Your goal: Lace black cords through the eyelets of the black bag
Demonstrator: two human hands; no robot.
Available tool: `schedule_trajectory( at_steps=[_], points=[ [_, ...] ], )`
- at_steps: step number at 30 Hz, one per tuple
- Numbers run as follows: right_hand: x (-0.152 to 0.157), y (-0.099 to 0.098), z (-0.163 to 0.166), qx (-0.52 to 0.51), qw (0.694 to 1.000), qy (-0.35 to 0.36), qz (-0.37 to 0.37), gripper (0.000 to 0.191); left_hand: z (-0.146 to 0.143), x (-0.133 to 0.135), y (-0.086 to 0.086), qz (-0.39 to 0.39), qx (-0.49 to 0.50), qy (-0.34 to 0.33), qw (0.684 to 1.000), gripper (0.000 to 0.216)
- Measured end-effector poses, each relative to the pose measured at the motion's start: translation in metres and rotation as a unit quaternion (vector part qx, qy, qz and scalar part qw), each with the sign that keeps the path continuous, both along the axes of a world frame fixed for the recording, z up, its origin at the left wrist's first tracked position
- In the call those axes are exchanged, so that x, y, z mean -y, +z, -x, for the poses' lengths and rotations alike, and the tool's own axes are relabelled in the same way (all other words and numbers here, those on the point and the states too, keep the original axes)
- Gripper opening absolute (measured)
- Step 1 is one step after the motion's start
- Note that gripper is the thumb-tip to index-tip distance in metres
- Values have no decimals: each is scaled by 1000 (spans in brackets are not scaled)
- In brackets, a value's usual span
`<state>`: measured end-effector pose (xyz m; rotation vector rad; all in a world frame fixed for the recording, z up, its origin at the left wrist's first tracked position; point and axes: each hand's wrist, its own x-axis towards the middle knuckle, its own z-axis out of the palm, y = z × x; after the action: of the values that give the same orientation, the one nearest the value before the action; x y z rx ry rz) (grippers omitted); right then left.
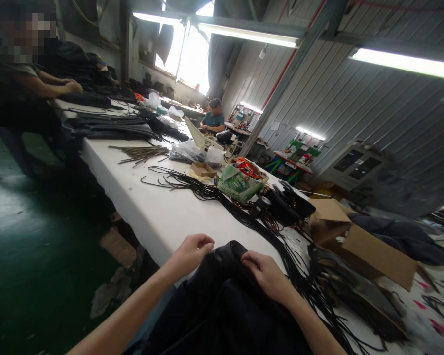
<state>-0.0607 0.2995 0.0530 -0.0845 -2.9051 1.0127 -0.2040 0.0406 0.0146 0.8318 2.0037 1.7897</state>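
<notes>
A large black, leather-like piece [222, 296] lies over my lap and against the near table edge. Its upper end stands up as a curled, band-like edge, with a small spot or hole near the top. My right hand [267, 276] pinches this edge from the right, thumb and fingers closed on it. Just left of the same edge, my left hand [194, 254] has thumb and forefinger pressed together. Whatever is between those fingertips is too small or hidden to make out. Long black cords [244, 217] run along the table to the right of my hands.
The white table [148, 197] stretches away ahead. On it are a green bag [240, 183] with orange material, a small cardboard box [203, 170], thin strips [140, 154] and stacked black pieces [111, 127]. An open carton [377, 251] stands right. Co-workers sit at left and far back.
</notes>
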Motion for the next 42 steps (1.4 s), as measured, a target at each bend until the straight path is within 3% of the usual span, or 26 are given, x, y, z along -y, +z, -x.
schedule_trajectory(
  at_steps=[9,23,32,36,39,42],
  points=[
    [7,3,5,-3,1000,10,21,30,-2,2,-11,-6,9,9,1000,37],
    [11,8,7,-2,999,25,48,30,-14,-16,-9,-35,-27,-25,999,30],
    [31,12,15,-7,994,34,106,32,-18,-22,-6,-142,28,-4,989,20],
    [33,18,12,2,992,39,117,40,-4,-18,20,-233,147,12,961,31],
    [20,23,9,16,996,10,90,47,22,-2,62,-354,268,29,896,16],
    [-1,22,6,17,994,-10,104,57,53,21,112,-407,258,65,874,15]
  ],
)
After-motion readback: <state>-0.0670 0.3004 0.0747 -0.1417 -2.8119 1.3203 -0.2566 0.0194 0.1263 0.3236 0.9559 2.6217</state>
